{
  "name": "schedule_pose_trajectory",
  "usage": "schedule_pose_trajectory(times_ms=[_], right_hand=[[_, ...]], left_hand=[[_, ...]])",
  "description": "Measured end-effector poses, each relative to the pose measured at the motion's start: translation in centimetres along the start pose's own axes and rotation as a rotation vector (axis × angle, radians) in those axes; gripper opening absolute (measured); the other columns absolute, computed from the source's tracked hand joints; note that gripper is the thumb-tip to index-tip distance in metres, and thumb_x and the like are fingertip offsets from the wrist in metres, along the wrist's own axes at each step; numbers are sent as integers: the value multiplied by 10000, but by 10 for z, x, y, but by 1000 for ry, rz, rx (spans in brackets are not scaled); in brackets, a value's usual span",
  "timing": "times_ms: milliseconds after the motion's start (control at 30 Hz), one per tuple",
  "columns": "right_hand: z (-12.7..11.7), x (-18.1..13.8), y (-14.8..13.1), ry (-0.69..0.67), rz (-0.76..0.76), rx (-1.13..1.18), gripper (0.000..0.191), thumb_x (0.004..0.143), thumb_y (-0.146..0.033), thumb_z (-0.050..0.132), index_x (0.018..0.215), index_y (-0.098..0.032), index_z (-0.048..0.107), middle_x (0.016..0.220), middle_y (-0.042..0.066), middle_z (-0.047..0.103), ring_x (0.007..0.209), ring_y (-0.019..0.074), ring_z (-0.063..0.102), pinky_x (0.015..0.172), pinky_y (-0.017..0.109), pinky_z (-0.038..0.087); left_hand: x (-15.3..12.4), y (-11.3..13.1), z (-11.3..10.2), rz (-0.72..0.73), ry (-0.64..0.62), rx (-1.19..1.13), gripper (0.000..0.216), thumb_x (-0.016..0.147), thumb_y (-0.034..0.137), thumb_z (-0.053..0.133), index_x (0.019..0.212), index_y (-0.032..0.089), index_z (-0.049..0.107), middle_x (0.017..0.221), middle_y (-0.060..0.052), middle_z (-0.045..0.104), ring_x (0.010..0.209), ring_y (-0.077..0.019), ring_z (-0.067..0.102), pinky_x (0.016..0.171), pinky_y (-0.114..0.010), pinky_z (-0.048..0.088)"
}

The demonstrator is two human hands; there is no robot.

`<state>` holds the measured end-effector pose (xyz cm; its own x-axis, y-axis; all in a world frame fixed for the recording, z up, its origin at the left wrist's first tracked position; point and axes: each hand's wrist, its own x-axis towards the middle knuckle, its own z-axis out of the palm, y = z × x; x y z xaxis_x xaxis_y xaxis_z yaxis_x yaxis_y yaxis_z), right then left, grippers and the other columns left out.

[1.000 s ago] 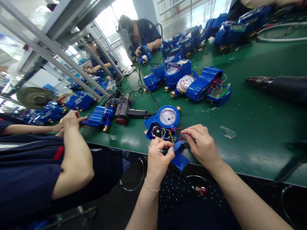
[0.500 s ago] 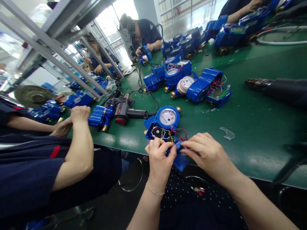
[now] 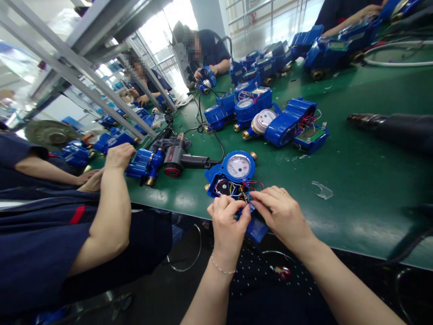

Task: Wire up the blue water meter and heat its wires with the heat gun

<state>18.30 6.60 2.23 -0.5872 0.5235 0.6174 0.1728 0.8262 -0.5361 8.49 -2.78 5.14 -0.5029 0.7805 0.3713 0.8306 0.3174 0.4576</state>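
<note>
1. We see the green surface spreading beyond the left hand and right hand.
2. A co-worker's arm rests well left of the left hand.
3. The open blue water meter lies just beyond both hands, dial up.
4. A heat gun lies beyond the left hand, to its left.
5. The hands are together, fingertips pinched on the wires at the meter's near end.
6. A blue cover sits beneath them, at the surface's edge.

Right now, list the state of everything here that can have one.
Front meter: casing open.
Wires: exposed, tangled.
Blue cover: off, lying beneath both hands.
Left hand: pinched on wires.
Right hand: pinched on wires.
Heat gun: lying on its side.
Back meter: casing flipped open.
</note>
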Motion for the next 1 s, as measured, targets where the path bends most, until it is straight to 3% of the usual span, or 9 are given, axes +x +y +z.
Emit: schedule_pose_trajectory(times_ms=[100,267,467,633,833,1000], right_hand=[[-1,1,-1,4,-8,19,182,844,-169,498,1008,-138,569,829,51,600,770,161,497,697,314,400],[-5,6,-3,-15,-41,42,113,845,-150,483,779,-155,574,745,39,572,731,156,478,670,306,361],[-4,7,-2,-2,-78,65,95,825,-78,478,794,-137,547,761,41,559,749,160,472,690,313,354],[-2,5,-1,-10,-59,115,90,827,-83,486,797,-137,551,771,36,568,750,149,482,693,307,364],[-11,-1,-4,111,-8,64,40,813,-146,552,841,-152,580,777,35,586,752,143,502,709,307,388],[-14,-8,-6,69,-100,85,112,822,-102,523,915,-121,580,812,58,595,760,144,499,715,316,393]], left_hand=[[-1,-1,-1,72,35,11,87,755,230,582,701,205,646,707,-5,549,743,-142,476,726,-308,325],[-2,0,-2,33,39,32,74,741,201,587,784,203,647,725,-8,570,766,-156,489,742,-325,323],[0,3,-5,55,16,-59,99,753,159,560,776,206,644,727,-1,572,770,-145,489,748,-313,340],[2,4,-8,23,-94,-162,77,730,150,567,734,198,628,729,1,557,769,-145,484,745,-306,356],[3,3,-10,-17,-134,-224,92,768,221,549,698,194,604,734,1,552,783,-146,482,749,-306,357],[2,5,-11,33,-126,-173,70,757,193,561,722,195,621,738,-2,555,778,-147,485,741,-314,344]])
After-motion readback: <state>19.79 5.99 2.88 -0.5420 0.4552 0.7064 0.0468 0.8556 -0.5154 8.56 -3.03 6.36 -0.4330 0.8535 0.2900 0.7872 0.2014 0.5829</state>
